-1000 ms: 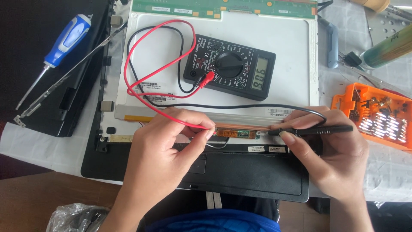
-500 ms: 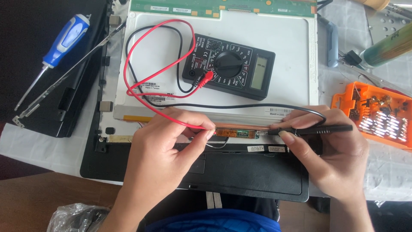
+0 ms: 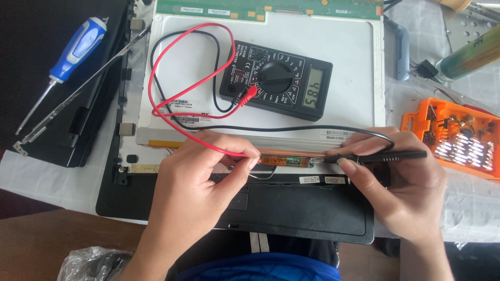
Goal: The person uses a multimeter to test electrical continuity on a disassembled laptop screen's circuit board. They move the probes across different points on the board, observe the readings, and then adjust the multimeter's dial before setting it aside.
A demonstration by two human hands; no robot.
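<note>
While my left hand (image 3: 195,182) pinches the red probe (image 3: 237,154) between thumb and forefinger, its fingers are closed tight on the lead's end, so that the tip is hidden beneath them, just at the left end of the small orange circuit strip (image 3: 284,160). My right hand (image 3: 401,182) has its fingers closed around the black probe (image 3: 380,155), which lies nearly level, its point touching or almost touching the right end of that same strip; I cannot tell which.

The strip sits between my two sets of fingers, along the lower edge of the white panel back (image 3: 198,62), just above the black laptop base (image 3: 297,208) that my palms rest over.

Beyond my fingers, well up on the panel, lies the black multimeter (image 3: 276,78), tilted, its display lit with digits. The red wire (image 3: 156,78) and black wire (image 3: 260,129) loop from it down to the probes I hold.

Far out past my left fingers lies a blue-handled screwdriver (image 3: 78,49) on a dark cover. Out past my right fingers an orange bit case (image 3: 458,138) stands open on the tabletop (image 3: 469,208).
</note>
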